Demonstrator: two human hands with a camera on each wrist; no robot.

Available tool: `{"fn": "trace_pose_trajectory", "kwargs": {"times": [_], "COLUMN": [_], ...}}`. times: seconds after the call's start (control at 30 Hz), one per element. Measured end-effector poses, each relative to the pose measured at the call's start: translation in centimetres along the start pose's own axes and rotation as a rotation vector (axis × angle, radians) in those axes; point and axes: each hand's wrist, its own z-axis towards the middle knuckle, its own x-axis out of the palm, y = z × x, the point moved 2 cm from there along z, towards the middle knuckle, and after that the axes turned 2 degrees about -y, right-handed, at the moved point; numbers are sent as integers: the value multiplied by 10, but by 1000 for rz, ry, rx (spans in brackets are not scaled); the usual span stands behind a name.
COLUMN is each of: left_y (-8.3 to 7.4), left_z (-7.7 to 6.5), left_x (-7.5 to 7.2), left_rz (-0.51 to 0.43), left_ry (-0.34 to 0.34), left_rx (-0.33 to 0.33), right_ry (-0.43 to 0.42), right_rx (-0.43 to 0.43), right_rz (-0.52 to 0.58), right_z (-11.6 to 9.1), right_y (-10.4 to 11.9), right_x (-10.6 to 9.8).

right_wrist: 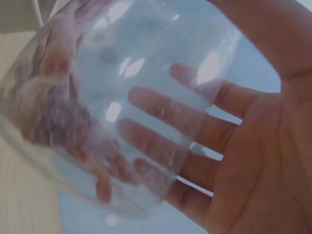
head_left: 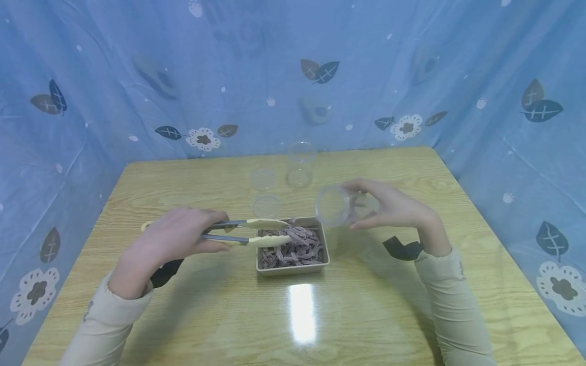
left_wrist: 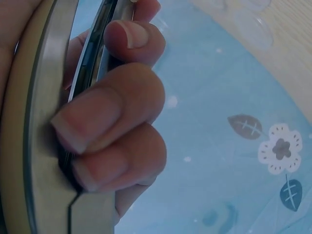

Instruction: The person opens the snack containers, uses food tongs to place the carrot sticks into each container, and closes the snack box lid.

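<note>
My left hand (head_left: 183, 234) grips a pair of tongs (head_left: 229, 239) with grey metal arms and cream tips. The tips reach over the left side of a rectangular cream tray (head_left: 293, 272), parted, right at the purplish-brown dried strips (head_left: 299, 249) heaped in it. In the left wrist view, curled fingers (left_wrist: 117, 102) wrap the tongs' metal arm. My right hand (head_left: 389, 203) holds a clear plastic jar (head_left: 331, 206) by its base end, tilted sideways at the tray's back right corner with its mouth toward the left. Strips (right_wrist: 53, 97) show through the jar's wall in the right wrist view.
Behind the tray, two clear round lids (head_left: 263, 179) lie on the wooden table (head_left: 220, 315). A second clear jar (head_left: 299, 165) stands farther back. Blue patterned cloth (head_left: 265, 76) hangs around the table's back and sides. A black strap (head_left: 403, 249) hangs by my right wrist.
</note>
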Motion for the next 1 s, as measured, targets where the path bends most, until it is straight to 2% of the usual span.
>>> {"fn": "trace_pose_trajectory", "kwargs": {"times": [0.3,0.53,0.63,0.8,1.0], "left_y": [1,-2,-3,-6,-10], "left_z": [-6,-9,-9,-6,1], "left_x": [1,-1,-3,-5,-7], "left_rz": [-18,-45,-61,-54,-25], "left_ry": [-41,-64,-68,-84,-82], "left_rx": [-21,-28,-37,-47,-53], "right_ry": [48,67,60,44,31], "right_rx": [-54,-57,-52,-68,-103], "right_rz": [-84,-136,-193,-277,-300], "right_z": [7,9,11,15,18], "right_y": [5,12,16,23,28], "right_x": [9,16,20,28,33]}}
